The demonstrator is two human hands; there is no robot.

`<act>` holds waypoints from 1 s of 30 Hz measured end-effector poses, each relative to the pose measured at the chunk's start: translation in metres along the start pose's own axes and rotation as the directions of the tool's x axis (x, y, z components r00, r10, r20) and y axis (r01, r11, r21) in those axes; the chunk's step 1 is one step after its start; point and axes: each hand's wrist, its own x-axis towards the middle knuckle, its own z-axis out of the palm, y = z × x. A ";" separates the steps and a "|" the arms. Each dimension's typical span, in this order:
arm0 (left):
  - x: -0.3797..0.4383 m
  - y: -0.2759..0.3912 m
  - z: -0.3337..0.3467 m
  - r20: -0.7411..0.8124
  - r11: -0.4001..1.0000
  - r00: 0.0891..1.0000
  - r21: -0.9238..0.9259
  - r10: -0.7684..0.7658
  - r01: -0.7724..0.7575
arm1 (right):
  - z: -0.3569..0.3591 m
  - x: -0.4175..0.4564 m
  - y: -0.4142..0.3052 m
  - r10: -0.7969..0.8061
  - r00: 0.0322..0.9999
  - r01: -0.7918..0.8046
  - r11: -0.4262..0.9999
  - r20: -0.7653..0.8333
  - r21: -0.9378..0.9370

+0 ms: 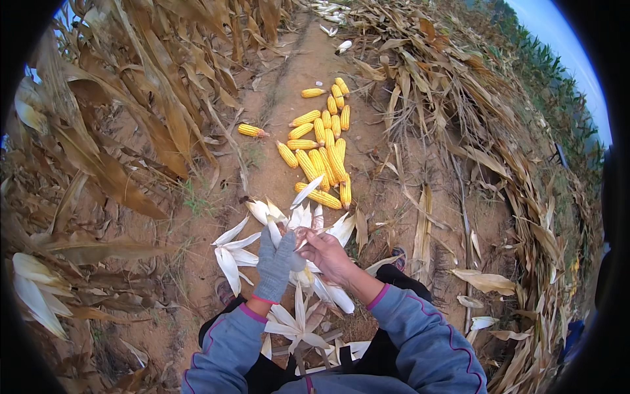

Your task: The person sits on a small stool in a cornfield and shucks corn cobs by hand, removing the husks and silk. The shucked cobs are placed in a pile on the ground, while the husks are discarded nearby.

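My left hand, in a grey knitted glove, grips an ear of corn in pale husk. My bare right hand pinches the brownish tip of that husk beside the left fingertips. Much of the ear is hidden by the hands. Below and around them lie opened white corn husks, spread between my feet. Just beyond the hands is a pile of husked yellow corn cobs on the bare soil, with a loose strip of white husk across the nearest ones. One cob lies apart, left of the pile.
Dry standing corn stalks line the left side. A long heap of dry stalks and leaves runs along the right. Farther up the dirt path lie pale husked or unhusked ears. Green plants stand behind the right heap.
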 end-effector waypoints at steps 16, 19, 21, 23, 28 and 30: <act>0.031 0.024 -0.045 -0.215 0.950 0.963 -0.297 -0.161 0.093 | 0.009 -0.037 -0.003 0.549 0.676 0.213 0.494 0.492 -0.843; 0.033 0.029 -0.059 -0.187 0.947 0.968 -0.303 -0.167 0.105 | 0.004 -0.051 0.013 0.585 0.627 0.407 0.318 0.515 -0.857; 0.030 0.031 -0.051 -0.216 0.977 0.971 -0.203 -0.106 0.061 | -0.004 -0.048 0.016 0.637 0.625 0.330 0.309 0.452 -0.892; 0.035 0.028 -0.053 -0.208 0.991 0.976 -0.129 -0.059 0.032 | -0.008 -0.042 0.006 0.641 0.654 0.382 0.178 0.401 -0.907; 0.029 0.016 -0.037 -0.105 0.999 0.994 -0.037 -0.016 0.012 | 0.000 -0.013 0.009 -0.049 0.965 0.247 0.508 0.259 -0.825; 0.025 0.004 -0.034 -0.067 0.997 0.996 -0.048 -0.056 0.053 | 0.011 -0.016 0.019 -0.001 0.982 0.152 0.606 0.190 -0.781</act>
